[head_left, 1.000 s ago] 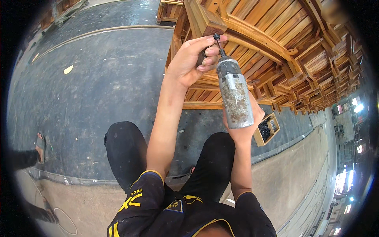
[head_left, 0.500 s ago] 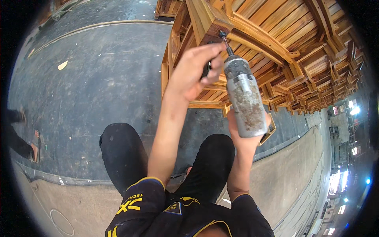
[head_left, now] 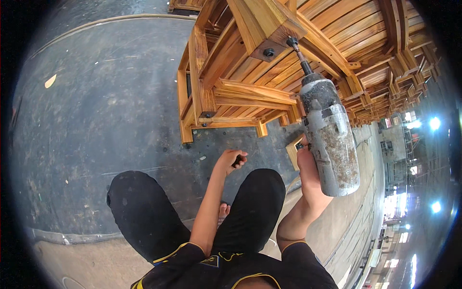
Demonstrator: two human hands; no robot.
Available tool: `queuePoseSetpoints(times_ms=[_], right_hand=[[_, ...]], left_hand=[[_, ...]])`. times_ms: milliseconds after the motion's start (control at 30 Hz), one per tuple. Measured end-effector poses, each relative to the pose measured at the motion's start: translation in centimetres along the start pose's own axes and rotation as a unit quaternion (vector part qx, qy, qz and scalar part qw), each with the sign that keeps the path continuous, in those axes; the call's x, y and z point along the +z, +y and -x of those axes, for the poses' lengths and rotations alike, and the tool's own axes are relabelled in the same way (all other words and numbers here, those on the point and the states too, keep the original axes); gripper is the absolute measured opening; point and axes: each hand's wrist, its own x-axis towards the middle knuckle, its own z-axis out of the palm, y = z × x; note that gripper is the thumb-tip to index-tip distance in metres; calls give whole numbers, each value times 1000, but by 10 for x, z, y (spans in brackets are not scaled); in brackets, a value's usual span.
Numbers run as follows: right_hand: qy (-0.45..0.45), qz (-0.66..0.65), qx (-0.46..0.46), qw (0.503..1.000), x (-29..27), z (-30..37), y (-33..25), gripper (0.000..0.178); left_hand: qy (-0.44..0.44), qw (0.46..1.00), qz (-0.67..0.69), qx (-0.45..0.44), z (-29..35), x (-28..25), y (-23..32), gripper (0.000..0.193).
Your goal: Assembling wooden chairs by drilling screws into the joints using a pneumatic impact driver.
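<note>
Saw slatted wooden furniture (head_left: pixel 332 31) spread across the far right, with a thick leg (head_left: pixel 257 24) presenting its end toward the near side. Saw a worn grey power driver (head_left: pixel 329 139) before it on the right, held in the right grip (head_left: pixel 311 174). Found the left grip (head_left: pixel 230 160) nearer and lower, curled around a small dark piece (head_left: pixel 237 161). Noticed a left black fitting (head_left: pixel 269 52) and a right black fitting (head_left: pixel 292 41) on the leg's end, the latter under the driver's bit (head_left: pixel 301 58). Judged the step as fastening the right one; judged straight, steady pressure as called for. Made out no readable brand, label or writing.
</note>
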Motion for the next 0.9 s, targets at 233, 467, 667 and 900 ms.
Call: queuePoseSetpoints(times_ms=[233,467,667,900], right_hand=[[-1,27,-20,999,-3,-7,-3,28],[4,5,-144,990,5,-12,11,28],[-5,-59,-54,997,4,-12,5,23],[-19,-43,-142,989,5,-15,6,29]], left_hand=[[-26,998,53,6,-10,-12,-11,22],[23,998,-6,58,-4,-31,-14,23],[64,995,-26,64,-14,-41,-29,23],[135,987,42,82,-23,-46,-34,25]])
